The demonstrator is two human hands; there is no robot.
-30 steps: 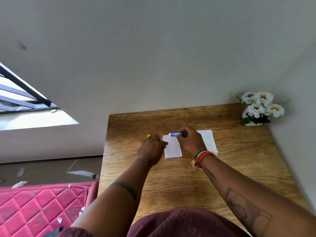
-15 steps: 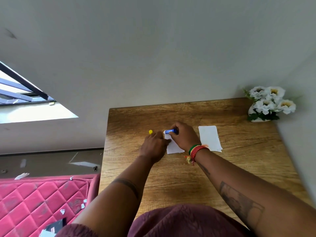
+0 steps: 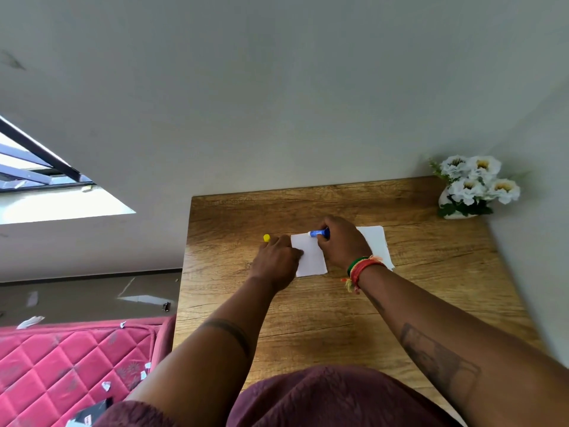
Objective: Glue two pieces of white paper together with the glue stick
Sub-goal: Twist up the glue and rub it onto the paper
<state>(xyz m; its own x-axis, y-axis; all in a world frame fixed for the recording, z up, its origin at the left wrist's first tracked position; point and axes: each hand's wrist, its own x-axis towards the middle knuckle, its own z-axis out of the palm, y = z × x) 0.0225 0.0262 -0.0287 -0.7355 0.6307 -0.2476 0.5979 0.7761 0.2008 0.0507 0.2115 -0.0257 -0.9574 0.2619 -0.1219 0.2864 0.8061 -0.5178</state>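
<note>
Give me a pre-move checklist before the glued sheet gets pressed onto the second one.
1. Glue stick uncapped, in right hand: ok.
2. Left hand pinning the near paper: ok.
3. Glue tip at the paper's far edge: ok.
4. Enough glue spread on the sheet: cannot tell.
5. Second paper beside it, within reach on the table: ok, partly behind the right hand.
6. Yellow cap lying clear of both sheets: ok.

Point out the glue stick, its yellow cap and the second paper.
glue stick (image 3: 320, 233), head view, blue barrel.
yellow cap (image 3: 266, 237), head view, its top.
second paper (image 3: 377, 245), head view, bare middle.
</note>
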